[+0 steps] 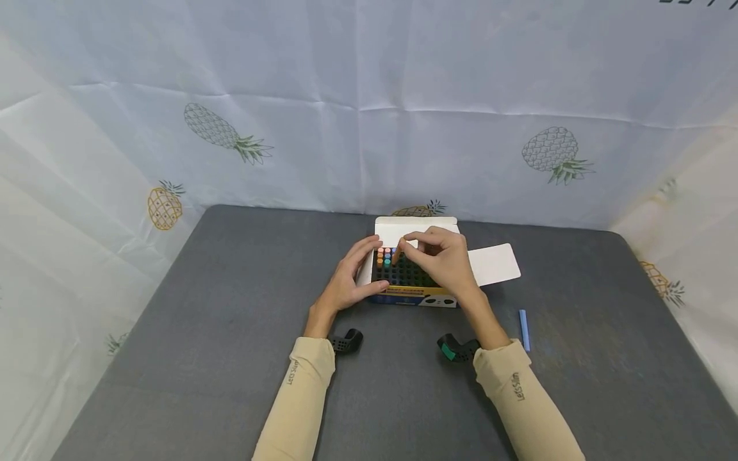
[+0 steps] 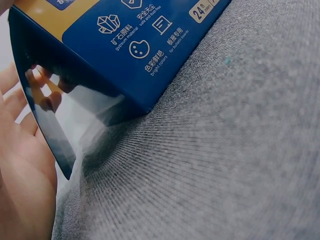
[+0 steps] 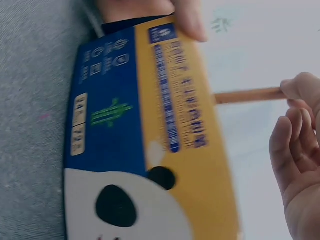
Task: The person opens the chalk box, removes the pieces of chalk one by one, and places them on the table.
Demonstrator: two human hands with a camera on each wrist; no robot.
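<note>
An open chalk box (image 1: 412, 299), blue and yellow with a panda print, sits on the table. Inside it is a black holder (image 1: 412, 278) with rows of holes; coloured chalk sticks (image 1: 384, 255) stand in its back left corner. Between thumb and fingertips my right hand (image 1: 442, 255) pinches an orange-brown chalk stick (image 3: 250, 95), held upright with its lower end at the holes. My left hand (image 1: 346, 278) rests along the box's left side, fingers extended toward the back and thumb on the front edge. Beside its palm hangs the left side flap (image 2: 47, 122).
The white lid (image 1: 415, 225) stands raised at the back, and a white side flap (image 1: 494, 264) spreads out to the right. A blue chalk stick (image 1: 524, 330) lies on the grey table (image 1: 230, 333) near the right forearm. Pineapple-print white sheets (image 1: 369, 147) surround the table.
</note>
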